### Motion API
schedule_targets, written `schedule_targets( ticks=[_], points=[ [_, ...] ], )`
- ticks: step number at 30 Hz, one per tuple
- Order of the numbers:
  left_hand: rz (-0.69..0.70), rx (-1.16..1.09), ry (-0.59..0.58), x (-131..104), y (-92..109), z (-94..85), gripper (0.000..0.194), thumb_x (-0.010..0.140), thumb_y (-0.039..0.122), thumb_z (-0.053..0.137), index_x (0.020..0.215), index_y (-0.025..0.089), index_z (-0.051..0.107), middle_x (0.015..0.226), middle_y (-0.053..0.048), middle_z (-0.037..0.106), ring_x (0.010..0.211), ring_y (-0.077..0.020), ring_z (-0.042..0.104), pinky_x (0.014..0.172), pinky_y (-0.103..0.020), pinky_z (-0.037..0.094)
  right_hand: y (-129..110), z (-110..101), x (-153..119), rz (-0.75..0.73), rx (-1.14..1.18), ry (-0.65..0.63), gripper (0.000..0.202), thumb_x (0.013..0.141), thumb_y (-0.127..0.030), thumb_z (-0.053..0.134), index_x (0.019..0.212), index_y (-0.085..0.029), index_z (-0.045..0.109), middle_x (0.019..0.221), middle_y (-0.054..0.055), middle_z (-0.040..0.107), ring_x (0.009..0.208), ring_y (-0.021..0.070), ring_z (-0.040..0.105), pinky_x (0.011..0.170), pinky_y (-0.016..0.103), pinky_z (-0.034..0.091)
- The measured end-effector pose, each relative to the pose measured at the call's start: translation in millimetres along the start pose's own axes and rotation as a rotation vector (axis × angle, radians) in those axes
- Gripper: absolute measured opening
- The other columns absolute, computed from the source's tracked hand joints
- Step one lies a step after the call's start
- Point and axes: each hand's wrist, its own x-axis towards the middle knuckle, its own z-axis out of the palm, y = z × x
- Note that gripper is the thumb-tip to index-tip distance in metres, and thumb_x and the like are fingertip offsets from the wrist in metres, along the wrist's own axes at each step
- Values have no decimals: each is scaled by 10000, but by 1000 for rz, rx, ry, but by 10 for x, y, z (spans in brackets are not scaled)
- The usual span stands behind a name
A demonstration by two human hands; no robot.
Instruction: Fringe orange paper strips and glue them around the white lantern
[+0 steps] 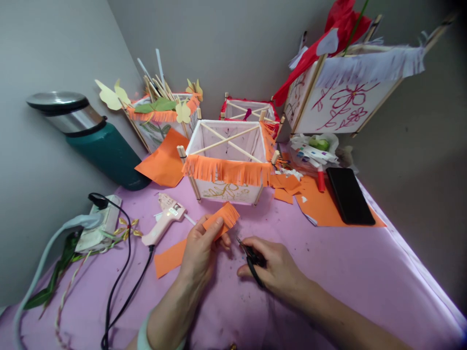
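My left hand (204, 245) pinches an orange paper strip (229, 216) between thumb and fingers. Fine cuts fringe the strip's right end, and its plain part (170, 258) shows left of the hand. Black-handled scissors (255, 260) sit in my right hand (279, 265), their short blades pointing up toward the strip without touching it. Just beyond my hands stands a white box lantern (228, 189) with wooden corner sticks, crossed sticks on top and an orange fringe (229, 170) along its upper edge.
Left are a glue gun (166, 223), a power strip (98, 226) with cables and a teal bottle (109, 150). Orange scraps (286, 187), a phone (350, 194) and a red marker (320, 180) lie right. More decorated boxes (343, 104) stand behind.
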Motion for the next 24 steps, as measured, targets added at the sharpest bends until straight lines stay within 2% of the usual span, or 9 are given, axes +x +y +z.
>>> schedule_targets(
  ticks=[14,24],
  points=[
    [-26,-41,31,16,0,-13,157,824,283,616,807,146,542,515,17,583,444,-103,499,443,-228,447,47,29,2,17,19,19,265,719,-333,770,880,-189,616,626,-60,535,559,101,486,521,193,323],
    [-45,6,8,2,2,15,173,819,294,618,798,146,530,512,10,587,444,-107,502,463,-232,430,38,36,5,23,30,30,269,717,-312,771,899,-188,616,634,-57,557,559,98,501,515,190,326]
  ],
)
